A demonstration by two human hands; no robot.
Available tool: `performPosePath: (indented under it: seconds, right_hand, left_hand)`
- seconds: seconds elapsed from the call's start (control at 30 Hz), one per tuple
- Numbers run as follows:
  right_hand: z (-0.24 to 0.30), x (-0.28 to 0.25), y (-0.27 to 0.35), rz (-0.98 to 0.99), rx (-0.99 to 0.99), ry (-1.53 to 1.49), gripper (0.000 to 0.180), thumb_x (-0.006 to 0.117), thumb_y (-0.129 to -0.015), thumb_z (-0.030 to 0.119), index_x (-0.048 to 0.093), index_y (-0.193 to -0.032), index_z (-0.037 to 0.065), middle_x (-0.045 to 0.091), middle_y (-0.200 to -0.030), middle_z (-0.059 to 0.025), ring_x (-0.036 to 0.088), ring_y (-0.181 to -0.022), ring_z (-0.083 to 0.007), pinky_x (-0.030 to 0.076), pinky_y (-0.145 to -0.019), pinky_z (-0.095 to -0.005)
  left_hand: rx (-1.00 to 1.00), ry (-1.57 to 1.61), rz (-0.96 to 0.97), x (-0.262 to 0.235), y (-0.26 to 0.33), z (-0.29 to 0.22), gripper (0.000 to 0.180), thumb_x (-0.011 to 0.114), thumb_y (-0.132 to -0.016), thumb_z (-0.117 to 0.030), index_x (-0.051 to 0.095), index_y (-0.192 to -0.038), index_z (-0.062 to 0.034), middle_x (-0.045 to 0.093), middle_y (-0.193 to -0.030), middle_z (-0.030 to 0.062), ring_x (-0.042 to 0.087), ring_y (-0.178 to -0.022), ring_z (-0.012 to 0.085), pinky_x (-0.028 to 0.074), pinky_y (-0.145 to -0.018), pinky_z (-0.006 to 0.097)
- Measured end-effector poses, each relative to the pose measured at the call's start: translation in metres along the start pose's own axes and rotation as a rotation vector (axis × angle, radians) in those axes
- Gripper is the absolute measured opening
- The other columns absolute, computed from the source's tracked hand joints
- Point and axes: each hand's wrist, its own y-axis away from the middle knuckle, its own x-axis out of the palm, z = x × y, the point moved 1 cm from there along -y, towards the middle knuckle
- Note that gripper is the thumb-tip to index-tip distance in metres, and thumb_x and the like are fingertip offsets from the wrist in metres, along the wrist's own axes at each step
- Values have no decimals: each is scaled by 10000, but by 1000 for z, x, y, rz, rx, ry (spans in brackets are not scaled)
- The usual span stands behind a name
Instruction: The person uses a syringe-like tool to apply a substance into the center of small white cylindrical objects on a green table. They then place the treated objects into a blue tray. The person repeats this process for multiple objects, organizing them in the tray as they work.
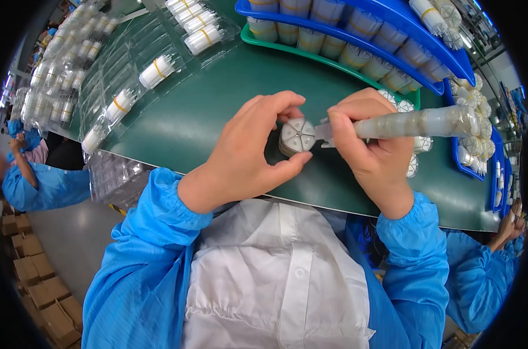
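My left hand (237,154) curls its thumb and fingers round a short white cylinder (297,137). Its round top is split into wedge segments by dark lines and faces up. A translucent whitish syringe (421,123) lies in the grip of my right hand (377,148), held like a pen and tilted to the right. The syringe's narrow tip is at the right rim of the cylinder's top; whether it touches cannot be made out. Several similar wedge-topped cylinders (423,144) stand just beyond my right hand, partly hidden by it and the syringe.
Blue trays (400,26) and a green tray (328,58) full of banded white cylinders line the table's far side. Clear plastic trays (121,72) at left hold banded white bundles (157,71). Another blue tray (465,166) stands right. People in blue sleeves (52,186) work on both sides.
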Motion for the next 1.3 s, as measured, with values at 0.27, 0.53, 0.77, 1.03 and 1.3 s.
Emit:
performPosePath:
  seconds: [0.27, 0.53, 0.77, 1.03, 1.3]
  right_hand:
    - [1, 2, 4, 110, 67, -8, 63, 770, -852, 29, 708, -849, 20, 663, -809, -78, 628, -677, -197, 477, -569, -326]
    - [2, 0, -1, 9, 34, -19, 69, 773, -847, 31, 707, -831, 21, 665, -787, -76, 632, -672, -188, 471, -562, -319]
    - [1, 0, 1, 56, 69, 2, 67, 771, -851, 35, 707, -833, 23, 671, -796, -67, 630, -661, -184, 467, -556, -317]
    - [2, 1, 1, 115, 139, -7, 74, 764, -867, 57, 706, -850, 14, 671, -819, -76, 634, -658, -187, 472, -561, -317]
    - [10, -14, -4, 24, -222, 96, 159, 817, -838, 56, 695, -925, 3, 673, -861, -104, 669, -719, -248, 530, -590, -335]
  left_hand:
    - [37, 77, 21, 0, 1, -1, 739, 775, -754, -22, 467, -1426, -7, 643, -1242, 135, 640, -1137, 238, 510, -951, 361]
    - [-56, 97, 54, 0, 1, 0, 739, 791, -752, -37, 480, -1422, -21, 632, -1227, 140, 635, -1135, 259, 513, -954, 375]
    - [-5, 85, 84, -3, -3, -3, 754, 825, -749, -41, 487, -1424, -31, 621, -1286, 146, 643, -1175, 286, 513, -981, 390]
    - [31, 46, 110, -4, -2, -1, 716, 859, -770, -87, 517, -1397, -33, 632, -1274, 129, 646, -1116, 301, 510, -964, 386]
    - [-100, -262, -137, -32, -17, 14, 576, 807, -820, -82, 567, -1343, -50, 634, -1250, 175, 620, -1138, 360, 500, -973, 419]
